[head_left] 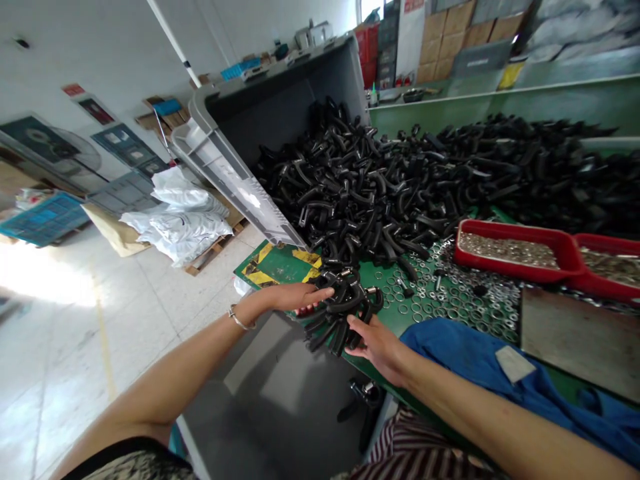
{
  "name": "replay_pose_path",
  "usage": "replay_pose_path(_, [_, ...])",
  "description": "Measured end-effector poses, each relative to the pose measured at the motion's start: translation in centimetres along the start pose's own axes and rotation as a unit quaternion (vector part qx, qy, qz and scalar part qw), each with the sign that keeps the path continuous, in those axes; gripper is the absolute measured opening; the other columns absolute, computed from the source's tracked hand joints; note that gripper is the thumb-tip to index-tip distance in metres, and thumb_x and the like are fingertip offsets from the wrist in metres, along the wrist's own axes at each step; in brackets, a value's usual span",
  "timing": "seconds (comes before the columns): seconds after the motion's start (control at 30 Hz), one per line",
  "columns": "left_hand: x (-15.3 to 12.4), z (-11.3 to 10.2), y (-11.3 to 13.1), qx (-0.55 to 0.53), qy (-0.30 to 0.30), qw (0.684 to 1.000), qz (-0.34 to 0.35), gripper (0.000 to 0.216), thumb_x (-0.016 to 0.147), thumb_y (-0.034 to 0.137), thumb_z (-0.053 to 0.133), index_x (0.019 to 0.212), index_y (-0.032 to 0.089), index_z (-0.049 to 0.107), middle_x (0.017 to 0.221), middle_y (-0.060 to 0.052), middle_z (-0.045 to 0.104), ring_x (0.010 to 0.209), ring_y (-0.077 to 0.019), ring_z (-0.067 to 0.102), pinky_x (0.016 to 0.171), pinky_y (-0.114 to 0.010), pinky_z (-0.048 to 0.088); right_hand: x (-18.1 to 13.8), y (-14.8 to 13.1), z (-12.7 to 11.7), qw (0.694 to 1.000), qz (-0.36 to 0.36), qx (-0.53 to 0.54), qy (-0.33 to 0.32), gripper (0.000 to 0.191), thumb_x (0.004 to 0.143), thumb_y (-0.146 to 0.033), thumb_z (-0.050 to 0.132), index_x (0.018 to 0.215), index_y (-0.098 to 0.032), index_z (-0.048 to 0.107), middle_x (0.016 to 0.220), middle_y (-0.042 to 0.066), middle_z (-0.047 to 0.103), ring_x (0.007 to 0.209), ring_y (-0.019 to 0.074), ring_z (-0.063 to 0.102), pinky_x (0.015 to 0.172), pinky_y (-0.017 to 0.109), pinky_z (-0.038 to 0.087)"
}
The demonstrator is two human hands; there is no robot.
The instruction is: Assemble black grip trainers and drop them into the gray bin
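Note:
Between my two hands is a bunch of black curved handle-like parts (345,297) with shiny metal ends, at the table edge. From the left, my left hand (295,297) presses on the bunch with its thumb on top; its other fingers are partly hidden. On the near right side, my right hand (375,343) grips the same bunch, thumb above and fingers below. Under them opens a grey bin (270,393), where a few similar black parts (367,393) lie at the right side. A large pile of these parts (370,193) spreads beyond my hands.
A tipped grey crate (240,180) spills the pile onto the green table (390,320). Metal rings (450,303) lie scattered at right, before red trays (515,263) of small metal pieces. A blue cloth (465,353) and a metal plate (575,340) lie nearer.

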State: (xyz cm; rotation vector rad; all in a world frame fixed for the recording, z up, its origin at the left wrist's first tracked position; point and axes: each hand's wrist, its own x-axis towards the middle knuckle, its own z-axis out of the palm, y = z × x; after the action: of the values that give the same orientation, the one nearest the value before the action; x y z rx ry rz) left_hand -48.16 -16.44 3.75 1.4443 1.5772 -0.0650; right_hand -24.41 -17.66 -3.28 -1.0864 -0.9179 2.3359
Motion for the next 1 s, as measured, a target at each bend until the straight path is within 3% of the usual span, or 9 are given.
replay_pose_path(0.07, [-0.1, 1.4, 0.3, -0.061, -0.025, 0.998, -0.005, 0.073, 0.087, 0.081, 0.027, 0.083, 0.016, 0.062, 0.071, -0.008, 0.070, 0.058, -0.0183, 0.062, 0.057, -0.029, 0.049, -0.2, -1.2, -0.7, 1.000, 0.008, 0.005, -0.024, 0.034, 0.086, -0.039, 0.066, 0.116, -0.026, 0.055, 0.114, 0.005, 0.068, 0.089, 0.0184, 0.066, 0.083, 0.043, 0.053])
replay_pose_path(0.13, [-0.4, 3.1, 0.6, -0.059, -0.009, 0.998, 0.009, 0.068, 0.089, 0.077, 0.029, 0.086, 0.017, 0.061, 0.074, -0.009, 0.070, 0.060, -0.0201, 0.064, 0.058, -0.031, 0.051, -0.5, -2.5, -1.5, 0.999, 0.021, 0.004, -0.049, 0.030, 0.085, -0.036, 0.067, 0.111, -0.024, 0.058, 0.105, 0.005, 0.069, 0.079, 0.0171, 0.065, 0.075, 0.039, 0.054])
replay_pose_path(0.27, [-1.2, 5.8, 2.0, 0.029, 0.021, 0.998, 0.055, 0.059, 0.097, 0.063, 0.023, 0.083, 0.018, 0.059, 0.074, -0.009, 0.069, 0.064, -0.0204, 0.064, 0.062, -0.030, 0.051, -1.4, -4.2, -2.8, 0.997, 0.056, 0.015, -0.060, 0.025, 0.083, -0.035, 0.070, 0.103, -0.023, 0.060, 0.090, 0.002, 0.069, 0.070, 0.0147, 0.062, 0.066, 0.033, 0.053])
replay_pose_path(0.37, [-2.0, 6.7, 3.8, 0.128, 0.077, 0.987, 0.067, 0.055, 0.100, 0.054, 0.021, 0.086, 0.017, 0.059, 0.076, -0.010, 0.067, 0.069, -0.0215, 0.065, 0.067, -0.031, 0.049, -2.2, -4.8, -3.4, 0.995, 0.075, 0.041, -0.058, 0.021, 0.082, -0.028, 0.069, 0.100, -0.021, 0.061, 0.091, 0.004, 0.070, 0.072, 0.0165, 0.064, 0.070, 0.038, 0.056])
replay_pose_path(0.57, [-4.3, 7.3, 6.2, 0.260, 0.168, 0.950, -0.028, 0.048, 0.100, 0.048, 0.025, 0.104, 0.014, 0.058, 0.083, -0.016, 0.069, 0.075, -0.0291, 0.069, 0.066, -0.038, 0.050, -3.1, -5.4, -2.7, 0.998, -0.023, 0.054, -0.024, 0.034, 0.076, -0.017, 0.067, 0.108, -0.025, 0.058, 0.092, 0.000, 0.069, 0.068, 0.0147, 0.064, 0.062, 0.030, 0.055])
replay_pose_path(0.67, [-4.4, 9.7, 6.0, 0.293, 0.156, 0.943, -0.037, 0.045, 0.099, 0.042, 0.027, 0.105, 0.012, 0.061, 0.078, -0.018, 0.067, 0.070, -0.0313, 0.069, 0.063, -0.041, 0.051, -2.7, -5.1, -2.1, 0.999, -0.045, 0.027, -0.014, 0.043, 0.076, -0.018, 0.065, 0.117, -0.025, 0.056, 0.091, -0.001, 0.070, 0.071, 0.0162, 0.065, 0.063, 0.027, 0.053])
replay_pose_path(0.8, [-3.1, 12.9, 5.5, 0.313, 0.164, 0.935, 0.006, 0.047, 0.100, 0.038, 0.026, 0.099, 0.011, 0.064, 0.085, -0.022, 0.066, 0.072, -0.0307, 0.069, 0.065, -0.043, 0.052, -2.2, -4.1, -3.2, 0.999, -0.049, 0.006, 0.011, 0.045, 0.076, -0.018, 0.066, 0.119, -0.025, 0.053, 0.097, 0.000, 0.070, 0.079, 0.0169, 0.066, 0.069, 0.028, 0.054])
replay_pose_path(0.9, [-3.1, 12.4, 5.2, 0.299, 0.171, 0.938, 0.036, 0.055, 0.099, 0.053, 0.025, 0.097, 0.014, 0.064, 0.082, -0.018, 0.066, 0.076, -0.0313, 0.068, 0.070, -0.043, 0.052, -2.3, -3.7, -4.8, 1.000, -0.010, 0.018, -0.004, 0.039, 0.077, -0.022, 0.070, 0.112, -0.025, 0.055, 0.094, 0.001, 0.069, 0.075, 0.0174, 0.065, 0.067, 0.032, 0.056])
replay_pose_path(1.0, [-3.8, 10.3, 3.8, 0.237, 0.200, 0.951, -0.011, 0.059, 0.100, 0.056, 0.019, 0.097, 0.017, 0.062, 0.082, -0.014, 0.066, 0.079, -0.0285, 0.067, 0.074, -0.041, 0.051, -2.5, -3.5, -5.7, 0.999, 0.028, 0.036, -0.024, 0.040, 0.076, -0.028, 0.075, 0.111, -0.025, 0.056, 0.096, 0.003, 0.069, 0.081, 0.0203, 0.067, 0.070, 0.040, 0.059])
